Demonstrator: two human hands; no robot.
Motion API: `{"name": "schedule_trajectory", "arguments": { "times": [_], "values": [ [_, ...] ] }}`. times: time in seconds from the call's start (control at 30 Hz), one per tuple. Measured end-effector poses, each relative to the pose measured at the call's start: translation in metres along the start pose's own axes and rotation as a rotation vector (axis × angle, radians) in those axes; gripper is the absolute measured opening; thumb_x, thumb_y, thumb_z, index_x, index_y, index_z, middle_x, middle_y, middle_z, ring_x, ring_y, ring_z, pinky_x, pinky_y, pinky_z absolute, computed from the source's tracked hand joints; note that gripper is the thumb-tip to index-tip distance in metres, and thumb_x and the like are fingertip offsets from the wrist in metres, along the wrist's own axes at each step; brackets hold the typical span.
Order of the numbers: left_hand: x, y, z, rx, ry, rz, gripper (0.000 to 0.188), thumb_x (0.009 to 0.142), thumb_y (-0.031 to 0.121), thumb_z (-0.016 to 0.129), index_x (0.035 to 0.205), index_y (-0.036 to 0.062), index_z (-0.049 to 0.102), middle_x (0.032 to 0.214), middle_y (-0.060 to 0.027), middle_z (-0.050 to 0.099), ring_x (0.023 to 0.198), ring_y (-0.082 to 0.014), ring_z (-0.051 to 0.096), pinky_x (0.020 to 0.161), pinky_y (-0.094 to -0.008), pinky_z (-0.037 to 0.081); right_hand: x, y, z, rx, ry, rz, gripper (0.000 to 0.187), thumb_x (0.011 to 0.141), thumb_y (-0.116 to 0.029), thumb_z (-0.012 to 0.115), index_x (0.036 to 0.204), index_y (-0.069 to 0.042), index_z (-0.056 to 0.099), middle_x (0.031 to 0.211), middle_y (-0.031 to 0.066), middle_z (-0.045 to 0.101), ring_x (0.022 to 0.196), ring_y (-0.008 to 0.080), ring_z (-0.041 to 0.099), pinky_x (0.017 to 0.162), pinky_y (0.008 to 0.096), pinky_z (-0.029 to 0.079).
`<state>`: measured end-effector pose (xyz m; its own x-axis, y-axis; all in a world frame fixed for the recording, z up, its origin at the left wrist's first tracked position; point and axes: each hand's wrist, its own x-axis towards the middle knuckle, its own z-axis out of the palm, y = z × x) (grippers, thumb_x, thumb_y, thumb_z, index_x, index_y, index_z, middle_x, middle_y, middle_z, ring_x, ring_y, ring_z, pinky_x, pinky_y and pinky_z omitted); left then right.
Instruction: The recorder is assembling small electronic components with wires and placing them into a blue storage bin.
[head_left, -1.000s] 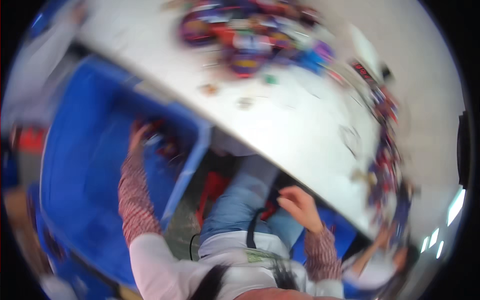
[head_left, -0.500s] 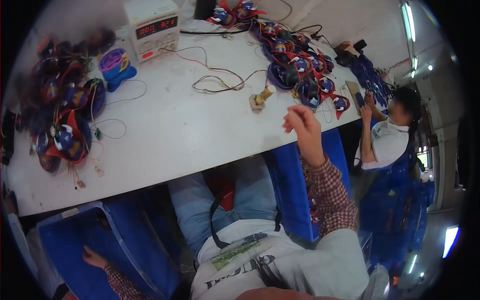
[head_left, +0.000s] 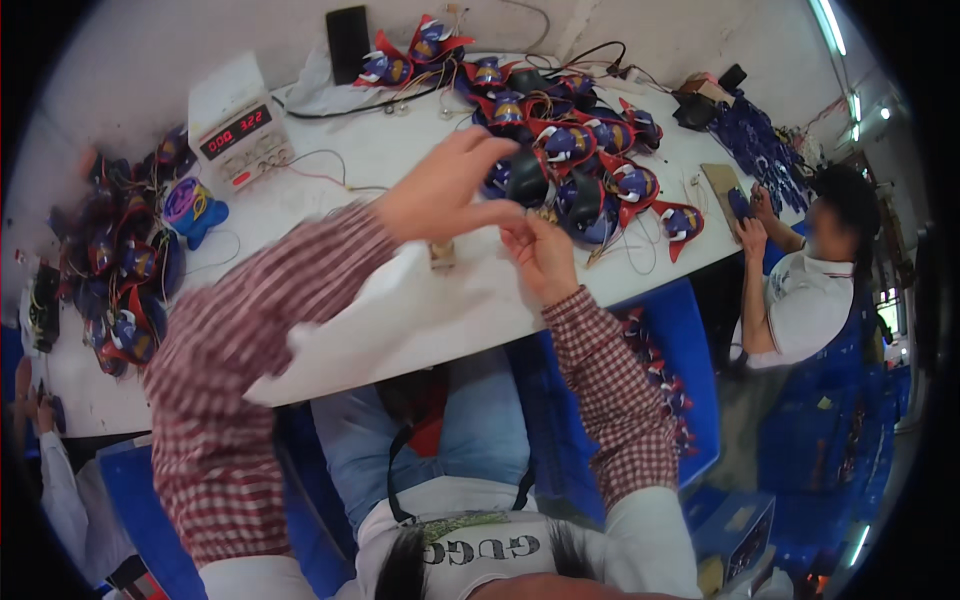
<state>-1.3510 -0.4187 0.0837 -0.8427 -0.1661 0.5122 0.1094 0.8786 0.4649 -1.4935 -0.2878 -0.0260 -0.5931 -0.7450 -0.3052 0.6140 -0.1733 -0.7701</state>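
My left hand [head_left: 445, 190] reaches across the table with fingers and thumb spread, and nothing shows in it. Its fingertips are at the near side of a pile of purple-and-red wired toy parts [head_left: 570, 145], close to a black rounded shell [head_left: 527, 178]. Just below, my right hand [head_left: 545, 258] is closed, its fingertips pinched beside the left thumb. Anything between those fingertips is too small or hidden to make out. A small block stand [head_left: 441, 256] sits on the table under my left wrist, partly covered by it.
A white power supply [head_left: 238, 130] with red digits stands at the back left, near a purple-and-blue container [head_left: 193, 210]. More wired toy parts [head_left: 125, 255] lie at the left. Blue bins [head_left: 695, 375] flank my legs. A co-worker [head_left: 800, 280] sits at the right.
My left hand has come up from the blue bin at the lower left to the toy pile. My right hand has shifted left and slightly down to meet it. The view has turned.
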Motion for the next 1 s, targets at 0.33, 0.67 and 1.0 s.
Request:
{"name": "schedule_trajectory", "arguments": {
  "times": [0.33,0.67,1.0],
  "values": [
    [0.1,-0.068,0.072,0.489,-0.648,-0.308,0.08,0.059,0.06,0.073,0.11,0.0012,0.056,0.111,-0.0149,0.056,0.105,-0.0316,0.051,0.087,-0.0481,0.042,0.019,0.007,0.012,0.168,0.067,0.015,0.017,0.092,-0.012,0.054,0.1,0.003,0.056,0.084,0.0114,0.063,0.066,0.0156,0.058,0.058,0.023,0.049],
    [0.119,-0.016,-0.016,0.949,-0.395,0.078,0.052,0.059,0.033,0.071,0.101,0.0051,0.057,0.106,-0.0089,0.057,0.089,-0.0296,0.055,0.082,-0.0474,0.043,-0.004,-0.021,0.029,0.304,-0.058,0.024,0.012,0.089,-0.011,0.057,0.093,0.0,0.057,0.078,0.0088,0.061,0.055,0.0107,0.048,0.048,0.0207,0.04],
    [0.111,0.086,-0.142,1.016,0.008,0.059,0.052,0.066,0.031,0.072,0.102,-0.003,0.055,0.103,-0.0197,0.053,0.098,-0.0335,0.05,0.089,-0.0403,0.045,-0.035,-0.119,0.035,0.142,-0.208,-0.366,0.006,0.087,-0.008,0.058,0.086,-0.002,0.058,0.071,0.0054,0.058,0.052,0.0088,0.045,0.046,0.0202,0.035]
  ]
}}
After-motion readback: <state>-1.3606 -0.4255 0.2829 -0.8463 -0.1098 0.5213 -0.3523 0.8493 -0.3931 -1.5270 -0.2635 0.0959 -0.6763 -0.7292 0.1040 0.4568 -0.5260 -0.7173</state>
